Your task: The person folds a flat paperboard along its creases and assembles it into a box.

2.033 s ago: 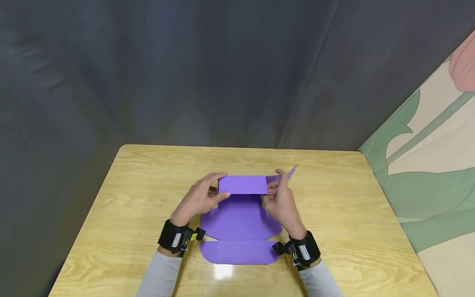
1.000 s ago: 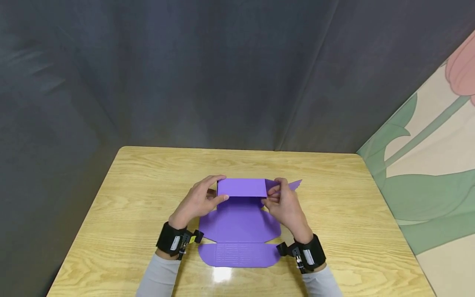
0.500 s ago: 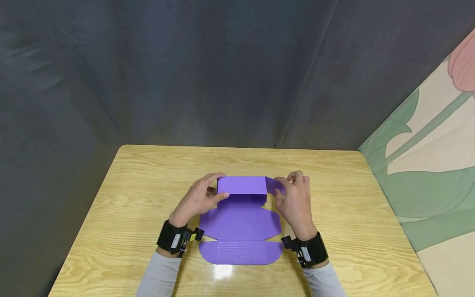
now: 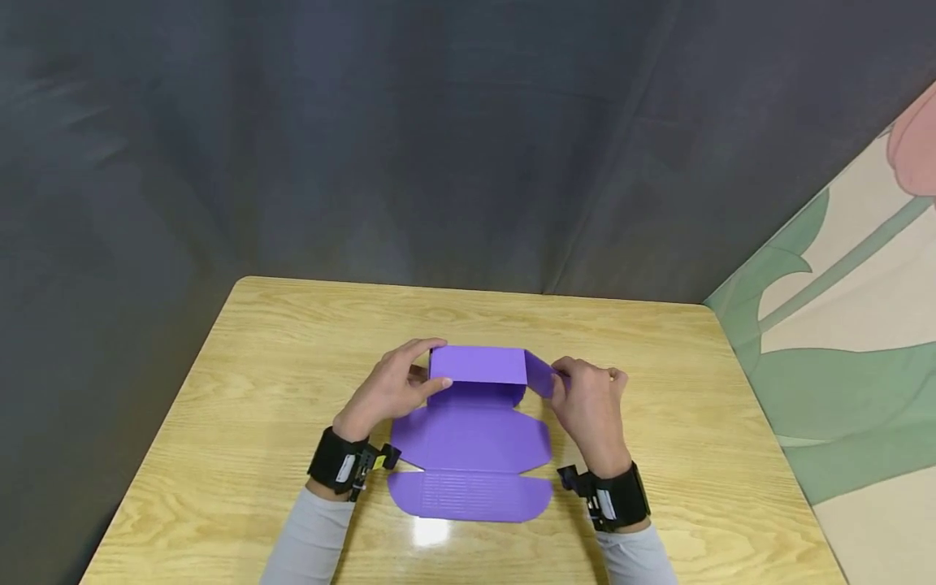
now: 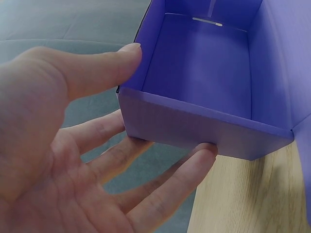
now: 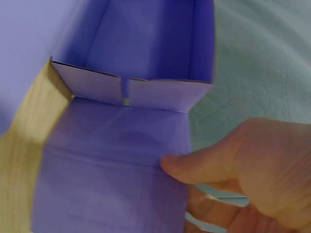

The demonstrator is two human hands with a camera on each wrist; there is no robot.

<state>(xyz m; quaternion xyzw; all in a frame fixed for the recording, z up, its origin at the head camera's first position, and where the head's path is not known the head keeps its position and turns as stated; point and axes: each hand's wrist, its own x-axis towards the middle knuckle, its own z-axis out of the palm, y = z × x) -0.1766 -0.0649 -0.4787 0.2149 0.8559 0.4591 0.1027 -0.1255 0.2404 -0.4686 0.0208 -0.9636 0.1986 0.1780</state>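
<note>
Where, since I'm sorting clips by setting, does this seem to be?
Probably an indoor recording corner: a wood-grain table before a dark curtain, a flower-patterned covering at the right of the head view, and black camera straps on both wrists.

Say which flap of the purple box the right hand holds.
The wide flap at the right end of the box, pinched by the right hand; the two small flaps beside it and the lid's flaps are untouched.

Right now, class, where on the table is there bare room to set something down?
Bare tabletop lies left of the left hand, right of the right hand, and behind the purple box. Crowded: between the hands, where its front panel spreads.
</note>
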